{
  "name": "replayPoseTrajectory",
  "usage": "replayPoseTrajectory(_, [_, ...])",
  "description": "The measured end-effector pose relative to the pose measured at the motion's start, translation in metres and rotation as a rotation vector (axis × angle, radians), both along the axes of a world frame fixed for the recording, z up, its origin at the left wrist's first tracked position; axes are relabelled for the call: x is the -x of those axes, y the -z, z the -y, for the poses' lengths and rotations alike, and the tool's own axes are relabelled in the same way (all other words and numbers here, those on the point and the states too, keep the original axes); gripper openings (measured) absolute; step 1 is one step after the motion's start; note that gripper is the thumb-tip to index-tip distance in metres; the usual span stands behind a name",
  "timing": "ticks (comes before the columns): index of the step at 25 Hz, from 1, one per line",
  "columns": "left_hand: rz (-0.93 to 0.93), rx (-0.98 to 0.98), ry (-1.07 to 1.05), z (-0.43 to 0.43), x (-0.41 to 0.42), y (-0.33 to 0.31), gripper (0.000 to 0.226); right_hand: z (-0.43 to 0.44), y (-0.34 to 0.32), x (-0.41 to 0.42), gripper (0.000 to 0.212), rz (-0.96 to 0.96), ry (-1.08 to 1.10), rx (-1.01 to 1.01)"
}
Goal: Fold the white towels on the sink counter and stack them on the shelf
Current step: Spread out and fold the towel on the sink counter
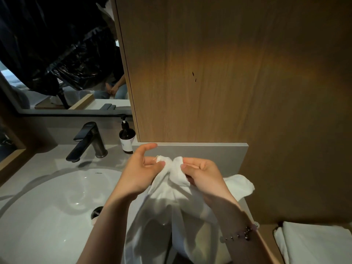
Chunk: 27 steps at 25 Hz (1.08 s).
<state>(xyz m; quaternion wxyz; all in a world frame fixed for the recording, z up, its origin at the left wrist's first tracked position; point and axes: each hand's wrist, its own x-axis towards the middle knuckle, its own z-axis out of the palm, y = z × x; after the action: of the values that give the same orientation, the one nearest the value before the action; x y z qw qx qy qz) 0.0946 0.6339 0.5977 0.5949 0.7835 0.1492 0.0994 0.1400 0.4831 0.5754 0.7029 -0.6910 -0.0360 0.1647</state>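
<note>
- While the left hand [142, 169] pinches one bunched corner of the soft white cloth towel [171, 202] between thumb and fingertips, its forefinger sticks up free above the pinch.
- Just beside it, the right hand [202, 171] curls its fingers round a second bunch of the same top edge, so the two grips almost touch.
- Below both hands the towel hangs in loose, deep folds, down between the forearms and out of view at the bottom.
- A white flap [241, 184] lies on the grey stone counter [219, 155] behind the right wrist; I cannot tell whether it belongs to this towel or to another.
- Judging by its drape, the towel is light and limp, with no stiffness. It will sag wherever it is unsupported, so it is best taken by two corners of one edge and drawn apart until that edge is taut.
- A beaded bracelet [240, 233] sits on the right wrist.
- Right of and below the right forearm, a folded white towel stack [316, 242] rests on a low wooden shelf [266, 232].
- Left of the left hand lies the round white basin [47, 206]; beyond it stand a dark tap [87, 141] and a brown pump bottle [126, 139].
</note>
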Motion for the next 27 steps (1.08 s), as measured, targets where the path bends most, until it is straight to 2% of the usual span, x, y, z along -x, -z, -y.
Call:
replayPoseTrajectory(3, [0.051, -0.061, -0.046, 0.014, 0.003, -0.002, 0.045, -0.007, 0.002, 0.006, 0.031, 0.043, 0.015, 0.053])
replayPoseTrajectory(6, [0.119, -0.132, -0.032, 0.032, 0.009, -0.004, 0.043, -0.012, -0.001, 0.013, 0.026, 0.090, 0.103, 0.089])
replayPoseTrajectory(10, [0.186, -0.234, -0.057, 0.046, 0.011, -0.001, 0.050, -0.014, -0.003, 0.018, 0.021, 0.107, 0.175, 0.025])
replayPoseTrajectory(18, [0.234, -0.162, -0.203, 0.069, 0.014, 0.000, 0.043, -0.005, -0.005, 0.029, 0.033, 0.151, 0.287, -0.051])
replayPoseTrajectory(24, [0.247, -0.160, -0.198, 0.078, 0.015, 0.002, 0.043, -0.006, -0.001, 0.033, 0.042, 0.203, 0.329, -0.075])
replayPoseTrajectory(27, [0.203, -0.095, -0.142, 0.077, 0.017, -0.001, 0.045, -0.005, 0.000, 0.033, 0.033, 0.175, 0.310, -0.081])
